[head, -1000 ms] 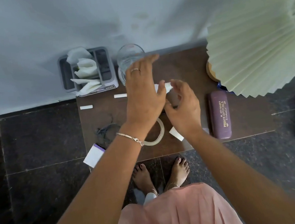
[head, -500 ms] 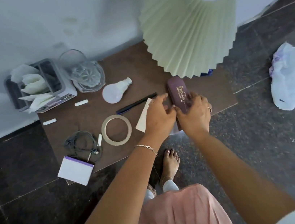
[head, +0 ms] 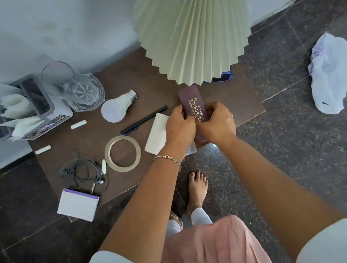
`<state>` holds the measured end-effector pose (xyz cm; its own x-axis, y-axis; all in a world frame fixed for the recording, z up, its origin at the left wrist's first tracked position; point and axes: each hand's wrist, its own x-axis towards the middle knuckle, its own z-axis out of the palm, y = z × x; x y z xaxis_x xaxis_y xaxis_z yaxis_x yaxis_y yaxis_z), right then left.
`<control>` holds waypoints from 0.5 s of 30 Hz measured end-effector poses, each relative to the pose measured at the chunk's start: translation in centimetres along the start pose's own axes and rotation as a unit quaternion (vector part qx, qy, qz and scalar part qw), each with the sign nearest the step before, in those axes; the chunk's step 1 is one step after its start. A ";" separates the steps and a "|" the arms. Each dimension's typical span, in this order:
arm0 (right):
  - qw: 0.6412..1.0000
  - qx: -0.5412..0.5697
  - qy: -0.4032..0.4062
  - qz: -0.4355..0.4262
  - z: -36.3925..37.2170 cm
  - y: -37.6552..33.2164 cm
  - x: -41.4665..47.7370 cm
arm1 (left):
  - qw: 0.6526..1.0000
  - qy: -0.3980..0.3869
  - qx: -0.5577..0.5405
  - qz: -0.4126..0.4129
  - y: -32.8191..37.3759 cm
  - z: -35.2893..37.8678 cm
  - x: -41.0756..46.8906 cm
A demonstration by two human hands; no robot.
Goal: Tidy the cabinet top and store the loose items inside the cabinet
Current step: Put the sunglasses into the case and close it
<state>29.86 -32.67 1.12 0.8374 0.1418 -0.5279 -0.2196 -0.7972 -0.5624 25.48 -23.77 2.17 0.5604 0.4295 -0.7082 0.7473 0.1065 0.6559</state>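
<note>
A maroon spectacle case (head: 192,102) with gold lettering lies near the front right of the brown cabinet top (head: 121,80). My left hand (head: 179,126) grips its left side and my right hand (head: 216,123) grips its right side, fingers curled round it. Loose items lie to the left: a white bulb (head: 115,108), a black pen (head: 144,119), a white paper (head: 156,133), a tape ring (head: 123,153), tangled earphones (head: 82,173) and a white box (head: 78,204) overhanging the front edge. Short white sticks (head: 78,124) lie scattered about.
A grey organiser (head: 31,106) with white tissues and a glass vase (head: 77,89) stand at the back left by the wall. A pleated pale-green lampshade (head: 193,23) overhangs the back right. A crumpled white bag (head: 333,73) lies on the dark floor at right.
My hands left the middle of the cabinet top, moved right and took hold of the spectacle case. The camera view swung right, so the bulb, pen and tape came into sight.
</note>
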 end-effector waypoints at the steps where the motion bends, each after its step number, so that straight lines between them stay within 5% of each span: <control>1: 1.000 0.006 0.006 -0.001 -0.1 0.1 -0.1 | 1.000 0.004 0.006 0.003 0.0 0.0 -0.1; 15: 0.992 0.082 0.095 -0.018 0.0 1.1 -3.4 | 0.981 0.117 0.148 0.038 1.0 1.9 -0.7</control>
<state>26.77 -34.08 2.29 0.9222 0.0426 -0.3843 -0.2530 -0.6851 -0.6831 26.49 -25.64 2.86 0.5471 0.6245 -0.5574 0.7966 -0.1838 0.5759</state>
